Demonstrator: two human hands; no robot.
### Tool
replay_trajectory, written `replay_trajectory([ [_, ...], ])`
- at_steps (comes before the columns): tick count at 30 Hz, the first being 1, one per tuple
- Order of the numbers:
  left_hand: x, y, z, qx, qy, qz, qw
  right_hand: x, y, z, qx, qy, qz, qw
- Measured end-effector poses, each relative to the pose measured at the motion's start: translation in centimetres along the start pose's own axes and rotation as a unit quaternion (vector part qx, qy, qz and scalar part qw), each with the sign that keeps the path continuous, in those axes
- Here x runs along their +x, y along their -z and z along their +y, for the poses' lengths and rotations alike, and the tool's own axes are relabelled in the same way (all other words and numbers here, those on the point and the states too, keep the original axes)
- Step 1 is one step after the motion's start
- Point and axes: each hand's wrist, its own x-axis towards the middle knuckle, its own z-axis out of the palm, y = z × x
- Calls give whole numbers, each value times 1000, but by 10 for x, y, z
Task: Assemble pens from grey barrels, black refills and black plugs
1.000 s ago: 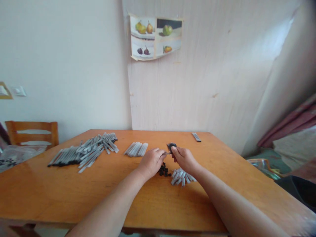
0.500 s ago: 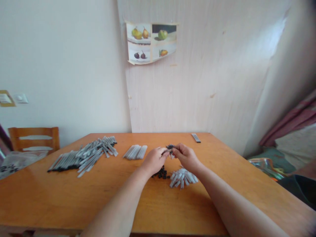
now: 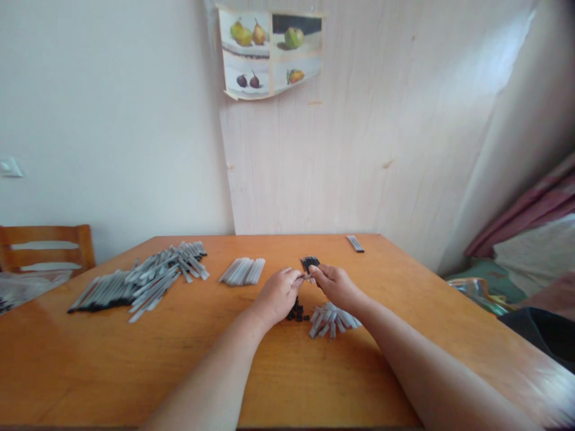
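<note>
My left hand point(image 3: 279, 294) is closed, its thumb and fingertips pinching one end of a slim pen-like tube point(image 3: 307, 276). On the other end, my right hand point(image 3: 340, 288) is closed too, so the tube lies between both fingertips, mostly hidden. Just beyond the hands is a row of dark slender sticks point(image 3: 309, 262), partly covered by my right fingers. Below my left hand sits a pile of small black caps point(image 3: 297, 312). A fanned heap of short translucent tubes point(image 3: 331, 321) lies under my right wrist.
A neat bundle of whitish tubes point(image 3: 243, 271) lies left of the hands. Farther left spreads a large pile of translucent tubes with black ends point(image 3: 153, 278). A small set of tubes point(image 3: 354, 243) rests near the back edge of the wooden table point(image 3: 202, 359). A chair point(image 3: 47, 245) stands at left.
The view has shifted slightly. My hands stay together on the slim tube; the right fingers have turned and more of the dark sticks behind shows.
</note>
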Motion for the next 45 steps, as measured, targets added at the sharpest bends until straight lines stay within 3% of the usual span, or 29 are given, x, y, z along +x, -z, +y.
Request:
replay_trajectory([
  [11, -1, -1, -4, -34, 36, 17, 999, -3, 9, -11, 125, -18, 6, 992],
  [17, -1, 0, -7, -41, 40, 6, 998, -3, 6, -4, 54, 13, 6, 998],
  [35, -3, -1, 2, -15, 24, -1, 1000, -3, 6, -5, -60, 12, -4, 998],
  [40, -3, -2, 3, -73, 38, 6, 997, -2, 8, -7, -32, 6, -4, 999],
  [45, -2, -3, 4, -219, 99, -16, 970, -3, 11, -13, 102, -31, -1, 994],
])
